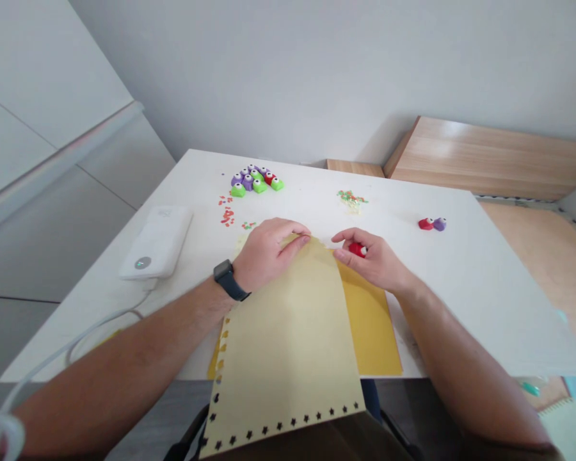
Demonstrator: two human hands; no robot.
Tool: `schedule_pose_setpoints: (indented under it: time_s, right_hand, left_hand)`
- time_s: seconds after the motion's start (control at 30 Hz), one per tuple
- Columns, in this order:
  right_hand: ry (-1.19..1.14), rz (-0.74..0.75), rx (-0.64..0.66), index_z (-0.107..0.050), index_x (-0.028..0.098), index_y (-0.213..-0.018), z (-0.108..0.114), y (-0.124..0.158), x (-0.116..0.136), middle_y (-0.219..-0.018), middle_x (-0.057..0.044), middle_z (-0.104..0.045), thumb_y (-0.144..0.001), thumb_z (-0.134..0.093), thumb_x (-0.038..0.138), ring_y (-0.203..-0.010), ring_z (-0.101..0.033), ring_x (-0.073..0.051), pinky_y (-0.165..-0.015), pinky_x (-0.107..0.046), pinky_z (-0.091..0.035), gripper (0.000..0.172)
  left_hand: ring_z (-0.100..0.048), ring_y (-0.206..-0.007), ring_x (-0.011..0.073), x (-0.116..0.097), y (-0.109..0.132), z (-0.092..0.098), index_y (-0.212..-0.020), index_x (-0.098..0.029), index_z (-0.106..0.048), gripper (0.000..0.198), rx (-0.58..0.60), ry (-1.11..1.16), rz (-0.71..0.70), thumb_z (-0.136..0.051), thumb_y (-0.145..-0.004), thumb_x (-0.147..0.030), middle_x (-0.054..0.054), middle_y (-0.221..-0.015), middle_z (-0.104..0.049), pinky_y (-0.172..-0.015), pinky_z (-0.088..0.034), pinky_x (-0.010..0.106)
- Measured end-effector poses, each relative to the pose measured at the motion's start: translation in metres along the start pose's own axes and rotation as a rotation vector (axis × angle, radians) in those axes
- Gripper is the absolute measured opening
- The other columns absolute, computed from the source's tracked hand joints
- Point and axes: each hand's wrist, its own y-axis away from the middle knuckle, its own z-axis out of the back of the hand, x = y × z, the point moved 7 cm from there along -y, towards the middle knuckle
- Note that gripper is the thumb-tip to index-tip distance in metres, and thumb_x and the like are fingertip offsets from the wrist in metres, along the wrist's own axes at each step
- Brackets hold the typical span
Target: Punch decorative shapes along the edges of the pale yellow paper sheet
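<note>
My left hand (271, 253), with a dark watch on the wrist, pinches the far edge of a pale yellow sheet of paper (288, 358) between thumb and fingers. Star-shaped holes run along the sheet's near edge, and other cut-out shapes line its left side. The near end hangs over the table edge. My right hand (381, 262) is curled around a small red craft punch (357, 249), just right of the sheet's far corner; the punch is partly hidden by the fingers. Under the pale sheet lies a deeper yellow sheet (374, 326).
Several purple, green and red craft punches (248, 183) cluster at the back left; a red punch (425, 224) and a purple punch (440, 224) sit right. Paper cut-outs (227, 216) lie left, more cut-outs (351, 198) farther back. A white power bank (160, 237) trails a cable (96, 330).
</note>
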Motion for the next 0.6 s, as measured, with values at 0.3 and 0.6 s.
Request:
schedule_pose_setpoints:
  time_s: [0.3, 0.6]
  right_hand:
    - [-0.058, -0.042, -0.063, -0.073, 0.021, -0.089, -0.003, -0.002, -0.013, -0.079, 0.001, -0.063, -0.095, -0.071, 0.045, -0.071, -0.049, -0.013, -0.067, -0.030, -0.038, 0.025]
    - [-0.545, -0.172, -0.210, -0.071, 0.021, -0.087, 0.010, -0.002, -0.031, -0.064, 0.006, -0.041, -0.086, -0.084, 0.050, -0.055, -0.030, -0.009, -0.053, -0.029, -0.018, 0.032]
  left_hand:
    - [-0.070, -0.119, 0.0265, 0.001, 0.000, 0.009, -0.122, -0.021, -0.070, 0.026, -0.058, -0.070, 0.032, -0.069, -0.099, -0.034, 0.009, -0.124, -0.077, -0.109, -0.050, 0.043]
    - [-0.063, -0.132, 0.0320, 0.062, 0.007, 0.031, -0.141, -0.022, -0.053, 0.068, -0.296, 0.074, 0.448, -0.084, -0.083, -0.040, 0.015, -0.145, -0.062, -0.113, -0.050, 0.052]
